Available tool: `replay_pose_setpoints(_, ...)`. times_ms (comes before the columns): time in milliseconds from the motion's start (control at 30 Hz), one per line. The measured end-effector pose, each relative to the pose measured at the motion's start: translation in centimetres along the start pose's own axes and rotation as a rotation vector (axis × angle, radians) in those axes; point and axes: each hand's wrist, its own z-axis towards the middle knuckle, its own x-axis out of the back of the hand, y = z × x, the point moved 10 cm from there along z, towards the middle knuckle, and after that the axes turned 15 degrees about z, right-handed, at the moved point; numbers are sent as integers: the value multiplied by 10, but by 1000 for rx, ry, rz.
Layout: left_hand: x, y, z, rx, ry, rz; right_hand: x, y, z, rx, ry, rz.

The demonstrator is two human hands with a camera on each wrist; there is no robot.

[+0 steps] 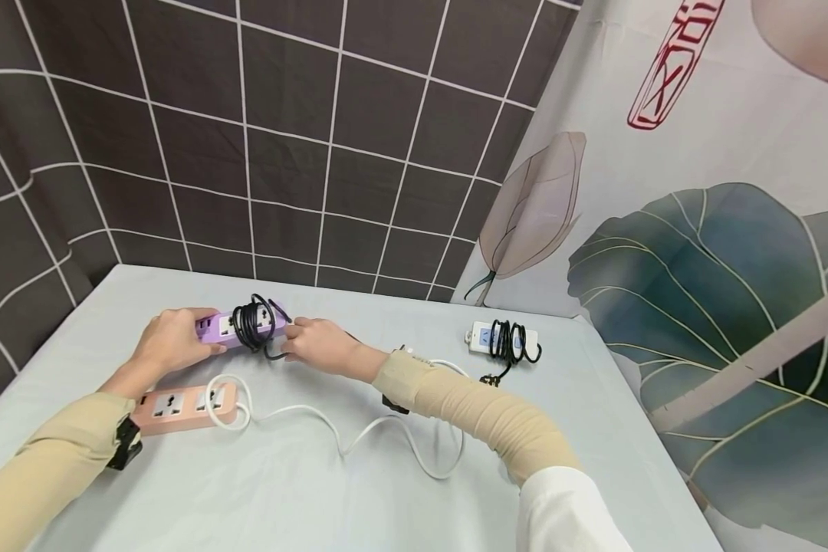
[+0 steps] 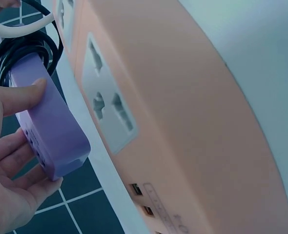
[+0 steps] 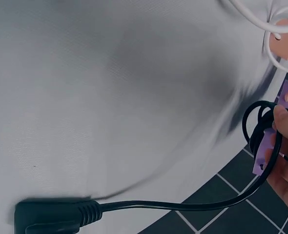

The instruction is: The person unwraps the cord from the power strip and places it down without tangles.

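Observation:
A purple power strip [image 1: 210, 330] with a black cord [image 1: 248, 328] wound round its middle is between my two hands over the back left of the table. My left hand [image 1: 172, 341] grips its left end, thumb on one side and fingers on the other [image 2: 17, 161]. At the other end, my right hand [image 1: 320, 343] pinches the black cord [image 3: 276, 146] close beside the strip. From there the cord runs out to a black plug [image 3: 51, 217]. Just in front, below the left wrist, lies an orange power strip [image 1: 182, 408] with a loop of white cord on it.
A white cord [image 1: 338, 441] trails from the orange strip across the table, passing under my right forearm. At the back right lies a white power strip [image 1: 481, 337] wrapped in black cord. A dark tiled-pattern cloth [image 1: 283, 192] hangs behind the table [image 1: 317, 498].

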Motion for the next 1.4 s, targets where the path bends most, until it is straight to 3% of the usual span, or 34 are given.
replay_pose_setpoints(300,3,-1,-2,6,2,-2,1,9,-5,-29,-1,11)
replay_pose_setpoints(833,1,-3,-4,9,-6,-17,7,63,-11,-272,140,258)
replay_pose_setpoints(1133,0,1,-5,-1,-12,-14,5,75,-10,-338,127,273)
replay_pose_setpoints(1400,1,1,-6,-7,-14,-9,13,88,-15,-400,166,294)
